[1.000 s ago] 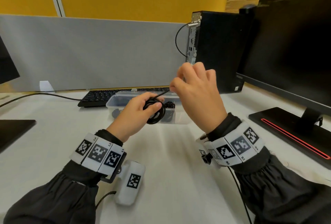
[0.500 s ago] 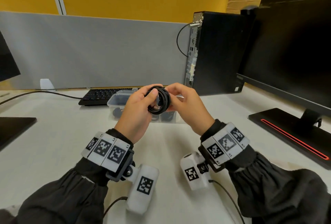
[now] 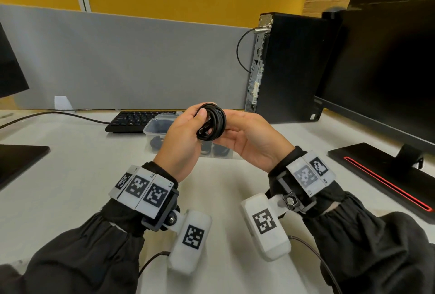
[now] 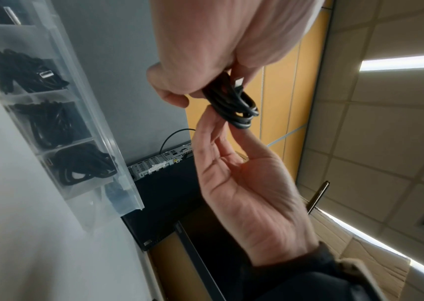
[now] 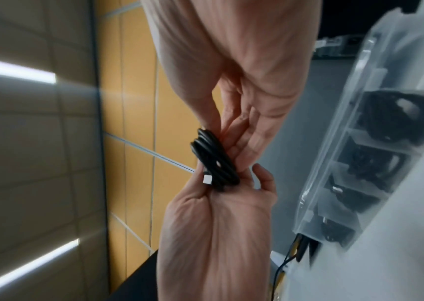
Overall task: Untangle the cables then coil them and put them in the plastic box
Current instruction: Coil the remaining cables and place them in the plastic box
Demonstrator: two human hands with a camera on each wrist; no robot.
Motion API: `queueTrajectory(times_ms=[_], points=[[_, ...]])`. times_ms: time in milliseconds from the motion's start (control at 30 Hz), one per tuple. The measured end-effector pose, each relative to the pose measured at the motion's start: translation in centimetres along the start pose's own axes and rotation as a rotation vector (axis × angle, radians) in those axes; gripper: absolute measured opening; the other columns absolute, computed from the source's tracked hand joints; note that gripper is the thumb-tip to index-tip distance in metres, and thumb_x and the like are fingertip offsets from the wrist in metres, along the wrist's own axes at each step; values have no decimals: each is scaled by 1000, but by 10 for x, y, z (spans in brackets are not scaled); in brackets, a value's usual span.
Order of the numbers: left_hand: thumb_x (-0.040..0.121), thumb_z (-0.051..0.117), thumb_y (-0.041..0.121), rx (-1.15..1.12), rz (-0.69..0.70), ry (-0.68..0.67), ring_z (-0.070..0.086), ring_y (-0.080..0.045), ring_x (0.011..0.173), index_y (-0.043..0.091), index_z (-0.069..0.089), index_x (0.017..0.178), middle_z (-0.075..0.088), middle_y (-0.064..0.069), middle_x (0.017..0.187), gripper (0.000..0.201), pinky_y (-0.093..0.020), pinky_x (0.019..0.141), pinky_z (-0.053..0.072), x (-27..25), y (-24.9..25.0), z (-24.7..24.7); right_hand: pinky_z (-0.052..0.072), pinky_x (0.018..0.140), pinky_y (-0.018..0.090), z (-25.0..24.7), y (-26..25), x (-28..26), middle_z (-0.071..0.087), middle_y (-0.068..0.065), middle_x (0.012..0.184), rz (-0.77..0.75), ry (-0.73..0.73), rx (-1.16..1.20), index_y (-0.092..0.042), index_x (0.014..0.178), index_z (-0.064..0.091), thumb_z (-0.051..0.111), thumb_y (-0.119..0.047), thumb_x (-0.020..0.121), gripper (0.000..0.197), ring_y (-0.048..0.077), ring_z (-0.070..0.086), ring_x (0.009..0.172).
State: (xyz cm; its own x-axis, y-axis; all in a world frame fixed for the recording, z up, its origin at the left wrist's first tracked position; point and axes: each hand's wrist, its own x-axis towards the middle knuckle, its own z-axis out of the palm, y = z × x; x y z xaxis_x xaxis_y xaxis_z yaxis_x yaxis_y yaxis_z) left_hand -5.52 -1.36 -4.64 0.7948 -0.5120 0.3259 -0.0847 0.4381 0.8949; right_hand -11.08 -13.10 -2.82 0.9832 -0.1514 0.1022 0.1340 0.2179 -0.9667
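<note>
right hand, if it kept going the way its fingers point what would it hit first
The coil, which the right hand touches now; right behind it, the left hand gripping it.

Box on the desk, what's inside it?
Coiled black cables lie in the box compartments; one shows a silver plug. In the head view the left hand and right hand hide part.

plastic box [image 3: 151, 129]: partly hidden | monitor [image 3: 388, 58]: cut by right edge

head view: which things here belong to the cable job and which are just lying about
Job: coiled black cable, held by left hand and right hand; plastic box with coils inside.
Lying about: keyboard; computer tower; monitor.
</note>
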Motion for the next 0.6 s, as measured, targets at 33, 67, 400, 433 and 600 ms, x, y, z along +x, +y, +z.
queueTrajectory(times_ms=[33, 67, 400, 433, 600], points=[[100, 32, 11, 10, 0, 1, 54, -24, 110, 6, 53, 115, 58, -16, 114, 26, -35, 98, 43, 0, -1, -1, 55, 81, 31, 1, -2, -2, 67, 13, 87, 1, 10, 0, 2, 107, 63, 51, -12, 94, 23, 20, 67, 78], [100, 32, 12, 23, -2, 1, 55, -27, 113, 8, 54, 114, 58, -18, 117, 26, -38, 100, 42, 1, -2, -2, 56, 82, 33, 2, -3, -3, 67, 14, 88, -4, 21, -12, 2, 109, 61, 50, -19, 95, 28, 23, 67, 80], [101, 31, 16, -6, -43, -9, 54, -27, 113, 15, 55, 111, 56, -17, 119, 25, -38, 99, 43, 3, -7, -7, 52, 84, 36, 2, 0, -2, 67, 15, 99, -104, 71, -363, -1, 110, 57, 67, -2, 82, 30, 24, 65, 90], [101, 32, 17, 10, -51, -21, 53, -28, 116, 15, 55, 112, 56, -18, 123, 25, -39, 101, 41, 3, -8, -8, 51, 86, 36, -2, -1, -2, 67, 16, 100, -93, 62, -365, -1, 110, 58, 66, -2, 82, 29, 25, 65, 92], [99, 37, 18, 133, -45, -100, 54, -26, 116, 4, 51, 124, 58, -17, 124, 32, -37, 100, 43, 5, -11, -8, 50, 80, 28, -12, -4, -5, 66, 10, 98, -56, -30, -309, -4, 111, 55, 57, -2, 88, 23, 21, 64, 92]])
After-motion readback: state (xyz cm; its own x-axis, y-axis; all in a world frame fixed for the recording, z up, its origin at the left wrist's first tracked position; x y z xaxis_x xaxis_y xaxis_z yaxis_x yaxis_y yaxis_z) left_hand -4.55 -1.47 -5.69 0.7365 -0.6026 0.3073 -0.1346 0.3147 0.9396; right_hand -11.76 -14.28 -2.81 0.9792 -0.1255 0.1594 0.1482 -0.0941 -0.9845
